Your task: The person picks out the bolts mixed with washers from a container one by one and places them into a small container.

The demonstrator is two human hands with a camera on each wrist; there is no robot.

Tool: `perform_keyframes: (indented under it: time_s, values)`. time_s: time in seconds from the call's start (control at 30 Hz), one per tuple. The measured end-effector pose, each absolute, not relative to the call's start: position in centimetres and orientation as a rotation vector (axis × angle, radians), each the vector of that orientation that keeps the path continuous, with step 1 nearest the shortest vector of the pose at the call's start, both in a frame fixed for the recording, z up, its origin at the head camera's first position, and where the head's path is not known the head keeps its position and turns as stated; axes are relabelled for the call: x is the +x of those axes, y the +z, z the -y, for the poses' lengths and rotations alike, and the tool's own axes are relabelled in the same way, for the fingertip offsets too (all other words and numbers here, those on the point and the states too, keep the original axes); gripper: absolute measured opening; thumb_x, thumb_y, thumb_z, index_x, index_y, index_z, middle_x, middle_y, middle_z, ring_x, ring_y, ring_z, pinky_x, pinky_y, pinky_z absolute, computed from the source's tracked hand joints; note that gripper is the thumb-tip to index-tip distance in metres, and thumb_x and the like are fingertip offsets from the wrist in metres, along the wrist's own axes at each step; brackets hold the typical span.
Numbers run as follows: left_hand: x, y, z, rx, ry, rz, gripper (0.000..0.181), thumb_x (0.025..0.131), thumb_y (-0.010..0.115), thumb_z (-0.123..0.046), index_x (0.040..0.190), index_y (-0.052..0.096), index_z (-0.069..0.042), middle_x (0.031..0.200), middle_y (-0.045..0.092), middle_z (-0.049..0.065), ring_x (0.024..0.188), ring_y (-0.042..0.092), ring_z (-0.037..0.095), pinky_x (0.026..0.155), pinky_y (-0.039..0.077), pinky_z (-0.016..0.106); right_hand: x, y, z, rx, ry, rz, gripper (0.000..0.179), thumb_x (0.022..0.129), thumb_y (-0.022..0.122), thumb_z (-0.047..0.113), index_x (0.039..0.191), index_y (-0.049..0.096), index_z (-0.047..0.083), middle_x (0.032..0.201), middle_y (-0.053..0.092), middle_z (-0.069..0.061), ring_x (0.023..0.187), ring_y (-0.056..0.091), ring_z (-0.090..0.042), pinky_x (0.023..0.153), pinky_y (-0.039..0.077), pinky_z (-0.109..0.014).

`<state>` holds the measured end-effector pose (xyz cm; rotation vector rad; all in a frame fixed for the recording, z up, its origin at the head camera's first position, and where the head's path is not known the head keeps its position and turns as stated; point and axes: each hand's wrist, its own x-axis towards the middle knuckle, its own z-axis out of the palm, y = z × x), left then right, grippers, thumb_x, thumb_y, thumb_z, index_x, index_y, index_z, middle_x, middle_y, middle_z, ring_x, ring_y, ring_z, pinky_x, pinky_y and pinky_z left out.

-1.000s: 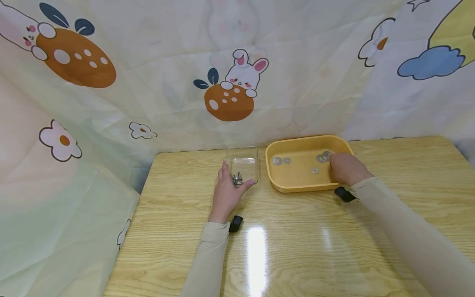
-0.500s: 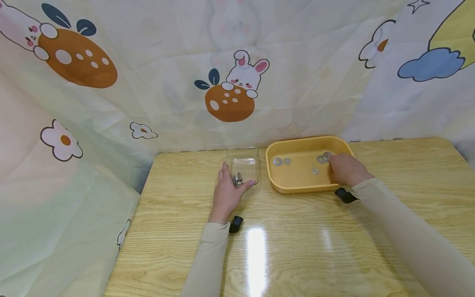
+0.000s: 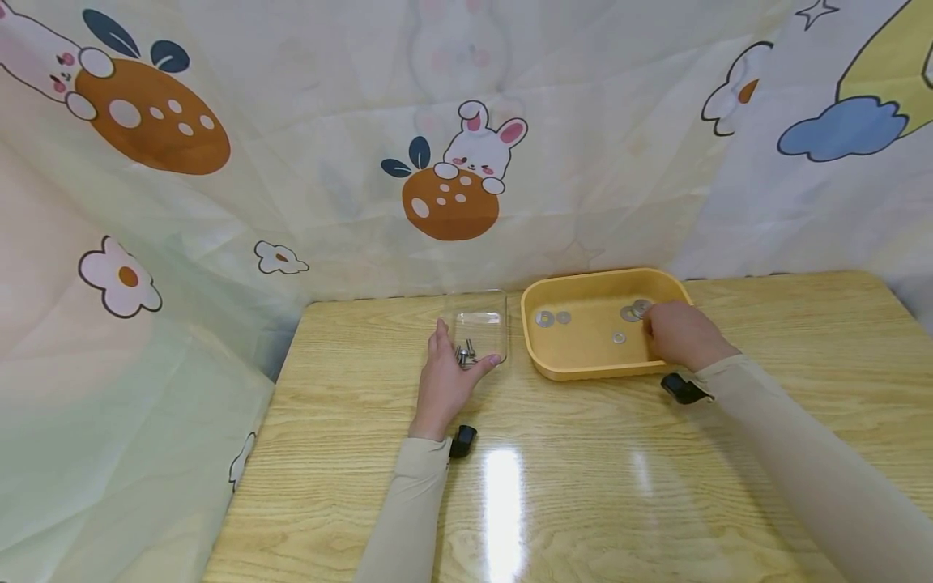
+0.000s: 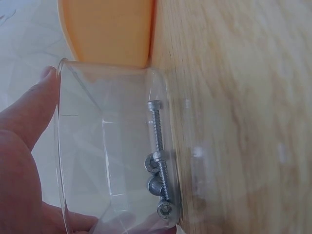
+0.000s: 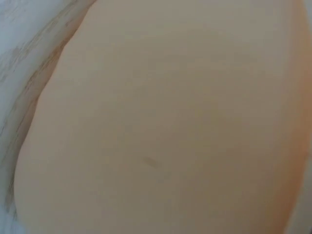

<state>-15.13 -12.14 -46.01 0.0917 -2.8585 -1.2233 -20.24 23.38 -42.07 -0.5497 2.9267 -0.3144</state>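
My left hand (image 3: 443, 380) grips the near end of a clear plastic box (image 4: 87, 126), with thumb and fingers on opposite sides of it. Several socket-head screws (image 4: 160, 146) lie inside the box; in the head view they are bunched at its near end. To the right, my right hand (image 3: 685, 334) reaches over the right end of a yellow-orange tray (image 3: 579, 373), fingers bent down. Just left of those fingers are two overlapping washers (image 3: 631, 312). The right fingertips and anything between them are hidden. A blurred pale orange surface (image 5: 156, 112) fills most of the right wrist view.
More flat washers (image 3: 545, 318) lie at the tray's left end, and a small one (image 3: 619, 338) lies near its middle. Box and tray stand side by side on a wooden table (image 3: 583, 486). A printed curtain (image 3: 328, 162) hangs behind the table.
The left hand stays in place on the box. The right hand remains in the tray beside the overlapping washers, its fingers shifted only very slightly.
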Motion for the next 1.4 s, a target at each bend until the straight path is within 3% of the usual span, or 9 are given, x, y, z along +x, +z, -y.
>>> perform_keyframes:
  time_s: [0.3,0.53,0.7,0.83,1.03,1.2,1.4]
  values:
    - [-15.2,-46.1,12.1,0.087,-1.238,2.849,0.121,0.081,0.078,-0.058,0.161,0.006,-0.002,0.161,0.024,0.021,0.131,0.047,0.046,0.105,0.042,0.056,-19.8,-41.7,-23.5,-0.574,-0.377,-2.969,0.014,0.09,0.06,-0.001,0.09,0.073,-0.006,0.08,0.071,-0.017,0.062,0.059,-0.02,0.063,0.054,-0.045]
    - [-15.2,-46.1,12.1,0.086,-1.227,2.854,0.121,0.081,0.077,-0.059,0.161,0.007,-0.002,0.162,0.023,0.021,0.13,0.049,0.045,0.104,0.042,0.055,-19.6,-42.0,-23.5,-0.605,-0.452,-3.024,0.014,0.091,0.064,0.002,0.093,0.072,-0.009,0.08,0.071,-0.018,0.061,0.061,-0.019,0.066,0.056,-0.048]
    - [-15.3,-46.1,12.0,0.121,-1.216,2.873,0.123,0.08,0.077,-0.061,0.161,0.006,-0.003,0.163,0.022,0.019,0.134,0.044,0.044,0.108,0.039,0.054,-19.4,-41.9,-23.3,-0.598,-0.495,-3.041,0.014,0.09,0.067,0.003,0.095,0.071,-0.009,0.078,0.07,-0.015,0.06,0.058,-0.017,0.062,0.055,-0.044]
    - [-15.3,-46.1,12.0,0.128,-1.219,2.872,0.122,0.08,0.077,-0.06,0.161,0.006,-0.003,0.163,0.023,0.019,0.135,0.044,0.043,0.108,0.039,0.054,-19.0,-41.7,-23.0,-0.607,-0.518,-3.066,0.009,0.09,0.065,0.001,0.092,0.07,-0.006,0.071,0.065,-0.01,0.055,0.05,-0.015,0.054,0.047,-0.036]
    - [-15.3,-46.1,12.0,0.122,-1.216,2.871,0.122,0.08,0.077,-0.061,0.161,0.006,-0.003,0.163,0.022,0.02,0.135,0.044,0.044,0.108,0.039,0.054,-18.6,-41.6,-22.5,-0.643,-0.569,-3.099,0.014,0.088,0.06,-0.004,0.077,0.058,0.005,0.061,0.043,-0.002,0.056,0.036,-0.016,0.052,0.028,-0.03]
    - [-15.3,-46.1,12.1,0.123,-1.223,2.869,0.122,0.08,0.077,-0.06,0.161,0.006,-0.003,0.163,0.022,0.019,0.134,0.044,0.044,0.108,0.039,0.054,-18.3,-41.5,-21.9,-0.657,-0.599,-3.101,0.006,0.087,0.062,-0.004,0.088,0.067,-0.002,0.07,0.055,-0.005,0.06,0.042,-0.018,0.056,0.035,-0.033]
    - [-15.2,-46.1,12.1,0.123,-1.225,2.867,0.122,0.08,0.078,-0.06,0.161,0.006,-0.003,0.163,0.022,0.019,0.135,0.043,0.044,0.109,0.038,0.055,-18.0,-41.5,-21.3,-0.72,-0.629,-3.117,0.007,0.086,0.062,-0.006,0.088,0.067,-0.001,0.07,0.054,-0.005,0.061,0.042,-0.018,0.06,0.037,-0.036]
